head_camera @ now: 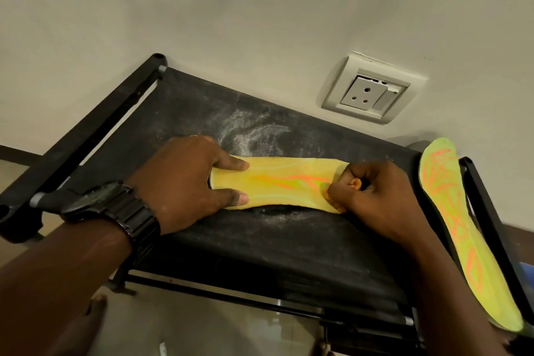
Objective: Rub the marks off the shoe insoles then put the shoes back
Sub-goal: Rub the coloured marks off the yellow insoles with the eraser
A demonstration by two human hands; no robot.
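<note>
A yellow-green insole [277,182] with orange marks lies across the black fabric top of a shoe rack [260,240]. My left hand [187,179], with a black watch on the wrist, presses its left end flat with straight fingers. My right hand [372,193] is curled around a small orange eraser [356,183] held against the insole's right end. A second yellow-green insole [456,225], covered in orange scribbles, lies along the rack's right edge. No shoes are in view.
The rack's black frame bar [86,124] runs along the left side, with white dust [254,133] on the fabric behind the insole. A wall socket [367,92] sits on the cream wall behind. Tiled floor [202,326] shows below the rack.
</note>
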